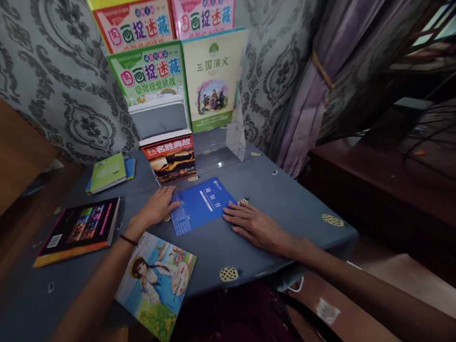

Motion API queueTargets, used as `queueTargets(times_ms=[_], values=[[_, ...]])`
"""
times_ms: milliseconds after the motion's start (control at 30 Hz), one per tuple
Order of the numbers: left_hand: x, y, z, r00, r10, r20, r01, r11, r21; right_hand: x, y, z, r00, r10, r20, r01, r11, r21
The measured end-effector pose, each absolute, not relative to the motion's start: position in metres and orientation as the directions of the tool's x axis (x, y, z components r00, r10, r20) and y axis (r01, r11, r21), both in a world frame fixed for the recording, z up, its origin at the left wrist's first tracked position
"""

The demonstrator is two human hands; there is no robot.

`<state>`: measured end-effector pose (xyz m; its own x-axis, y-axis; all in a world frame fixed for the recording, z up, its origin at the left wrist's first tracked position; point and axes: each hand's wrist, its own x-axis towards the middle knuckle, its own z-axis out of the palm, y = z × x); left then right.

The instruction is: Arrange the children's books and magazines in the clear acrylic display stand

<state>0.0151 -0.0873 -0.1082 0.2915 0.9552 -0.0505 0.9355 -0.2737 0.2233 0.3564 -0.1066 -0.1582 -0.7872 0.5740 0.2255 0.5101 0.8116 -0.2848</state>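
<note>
A blue booklet [199,204] with white Chinese characters lies flat on the cloth-covered table, turned at a slight angle. My left hand [158,204], a dark band at its wrist, rests at the booklet's left edge with thumb and fingers apart. On the opposite side, my right hand [257,226] lies flat, its outstretched fingertips touching the right edge. Below my left wrist, a picture book [158,285] showing a girl in a yellow hat partly overhangs the table's front edge. Just behind the blue booklet, a red and black book [172,159] stands upright in a clear rack.
The clear stand [235,134] holds several upright books, among them a green one [151,72] and a cream one [214,83]. At left lie a dark book [83,228] and a green book [109,171] over a blue one. A purple curtain [304,98] hangs at right.
</note>
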Motion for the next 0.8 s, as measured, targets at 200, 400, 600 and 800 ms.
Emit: queueTargets(times_ms=[200, 400, 600, 800], values=[[0.056, -0.043, -0.112, 0.282, 0.957, -0.068, 0.931, -0.256, 0.262, 0.351, -0.110, -0.153, -0.773, 0.598, 0.210, 0.537, 0.794, -0.284], [0.081, -0.026, -0.106, 0.346, 0.938, -0.018, 0.742, -0.262, 0.617, 0.357, -0.109, -0.157, -0.701, 0.652, 0.289, 0.530, 0.747, -0.400], [0.089, -0.050, -0.092, 0.310, 0.921, 0.237, 0.542, -0.376, 0.751, 0.348, -0.087, -0.153, -0.029, 0.884, 0.466, 0.406, 0.437, -0.803], [0.093, -0.077, -0.080, 0.089, 0.933, 0.349, 0.322, -0.359, 0.876, 0.313, -0.085, -0.138, -0.307, 0.952, 0.016, 0.031, 0.027, -0.999]])
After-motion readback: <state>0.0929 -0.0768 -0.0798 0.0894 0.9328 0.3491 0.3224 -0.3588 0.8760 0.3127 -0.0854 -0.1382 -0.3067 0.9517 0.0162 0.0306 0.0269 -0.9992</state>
